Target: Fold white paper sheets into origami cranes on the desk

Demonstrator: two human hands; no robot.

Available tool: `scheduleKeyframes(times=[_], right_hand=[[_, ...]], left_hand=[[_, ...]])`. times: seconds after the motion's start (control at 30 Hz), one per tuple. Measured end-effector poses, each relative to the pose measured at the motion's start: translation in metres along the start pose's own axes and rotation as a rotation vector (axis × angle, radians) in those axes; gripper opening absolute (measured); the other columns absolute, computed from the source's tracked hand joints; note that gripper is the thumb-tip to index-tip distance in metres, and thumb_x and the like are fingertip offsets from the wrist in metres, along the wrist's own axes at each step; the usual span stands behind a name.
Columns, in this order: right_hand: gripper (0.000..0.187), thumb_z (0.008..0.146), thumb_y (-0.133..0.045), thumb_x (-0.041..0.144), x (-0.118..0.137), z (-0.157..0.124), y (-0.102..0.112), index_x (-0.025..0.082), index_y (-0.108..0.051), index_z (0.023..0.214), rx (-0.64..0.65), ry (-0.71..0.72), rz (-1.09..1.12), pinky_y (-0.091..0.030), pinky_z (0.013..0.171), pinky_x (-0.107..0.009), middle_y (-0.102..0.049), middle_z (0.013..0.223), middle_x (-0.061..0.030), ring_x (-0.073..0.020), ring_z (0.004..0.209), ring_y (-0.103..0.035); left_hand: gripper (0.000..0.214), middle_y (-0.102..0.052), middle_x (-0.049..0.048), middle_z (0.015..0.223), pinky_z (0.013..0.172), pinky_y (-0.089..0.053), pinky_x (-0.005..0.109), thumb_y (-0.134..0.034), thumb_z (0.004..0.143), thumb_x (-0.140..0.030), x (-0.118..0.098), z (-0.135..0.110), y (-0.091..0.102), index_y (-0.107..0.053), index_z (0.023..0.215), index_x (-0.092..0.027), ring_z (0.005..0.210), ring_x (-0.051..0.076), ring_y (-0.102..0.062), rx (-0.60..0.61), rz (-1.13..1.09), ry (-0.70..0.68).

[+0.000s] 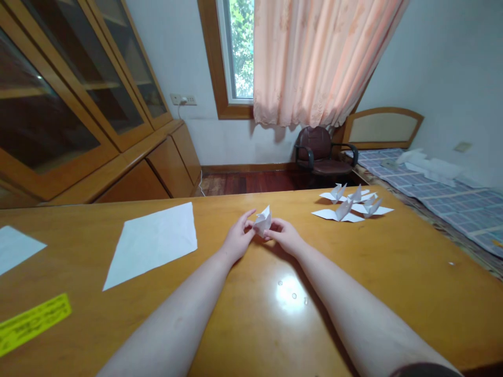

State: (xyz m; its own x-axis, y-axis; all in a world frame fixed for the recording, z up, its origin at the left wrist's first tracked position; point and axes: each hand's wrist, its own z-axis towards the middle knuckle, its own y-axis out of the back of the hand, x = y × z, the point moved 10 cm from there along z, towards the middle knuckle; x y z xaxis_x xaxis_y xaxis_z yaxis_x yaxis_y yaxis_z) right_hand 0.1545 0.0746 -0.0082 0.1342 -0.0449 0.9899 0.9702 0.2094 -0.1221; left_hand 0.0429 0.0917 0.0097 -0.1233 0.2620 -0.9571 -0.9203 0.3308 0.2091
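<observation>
Between both hands, just above the wooden table, is a small folded white paper crane with a pointed tip upward. My left hand grips its left side, thumb and fingers closed at the paper's edge. From the right, my right hand pinches its lower right side. Several finished-looking paper cranes with spread wings stand in a group at the table's far right. A large white paper sheet lies flat to the left of my hands.
Another white sheet and a yellow strip with dark writing lie at the far left. A small white scrap is near the right edge. Beyond the table stand an office chair, a bed and a glass-door cabinet.
</observation>
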Motion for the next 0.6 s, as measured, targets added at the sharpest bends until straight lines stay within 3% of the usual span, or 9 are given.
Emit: scheduleKeyframes(times=[0.13,0.23,0.33,0.6], right_hand=[[0.027,0.07,-0.064,0.037,0.002,-0.002,-0.002,0.018,-0.064,0.09,0.021,-0.006,0.057,-0.049,0.065,-0.028,-0.064,0.087,-0.0046,-0.0142,0.073,-0.059],[0.025,0.069,-0.065,0.036,0.001,-0.002,0.006,0.018,-0.065,0.086,-0.062,-0.001,0.056,-0.047,0.065,-0.026,-0.064,0.083,-0.004,-0.0128,0.072,-0.058],[0.023,0.068,-0.065,0.038,-0.002,-0.001,0.01,0.017,-0.065,0.077,-0.106,-0.021,0.039,-0.046,0.064,-0.025,-0.064,0.073,-0.0027,-0.0111,0.064,-0.056],[0.026,0.058,-0.068,0.029,-0.002,-0.004,0.006,0.014,-0.066,0.079,-0.046,-0.079,-0.046,-0.044,0.061,-0.024,-0.065,0.071,-0.002,-0.0116,0.061,-0.055]], left_hand=[[0.055,-0.067,0.0031,0.088,0.087,-0.043,0.033,-0.053,0.078,-0.024,-0.003,-0.001,0.004,-0.039,0.13,-0.018,0.084,0.016,-0.062,-0.026,0.078,-0.01],[0.055,-0.067,0.0008,0.08,0.083,-0.045,0.033,-0.055,0.076,-0.026,-0.001,-0.002,0.007,-0.04,0.128,-0.018,0.078,0.016,-0.062,-0.073,0.094,0.003],[0.032,-0.066,0.004,0.085,0.078,-0.047,0.031,-0.057,0.074,-0.029,0.0,-0.004,0.009,-0.057,0.104,-0.016,0.079,0.017,-0.062,-0.132,0.123,-0.008],[0.014,-0.063,0.0028,0.08,0.076,-0.047,0.029,-0.053,0.076,-0.025,-0.001,-0.004,-0.005,-0.059,0.084,-0.015,0.077,0.015,-0.059,-0.046,0.105,-0.076]])
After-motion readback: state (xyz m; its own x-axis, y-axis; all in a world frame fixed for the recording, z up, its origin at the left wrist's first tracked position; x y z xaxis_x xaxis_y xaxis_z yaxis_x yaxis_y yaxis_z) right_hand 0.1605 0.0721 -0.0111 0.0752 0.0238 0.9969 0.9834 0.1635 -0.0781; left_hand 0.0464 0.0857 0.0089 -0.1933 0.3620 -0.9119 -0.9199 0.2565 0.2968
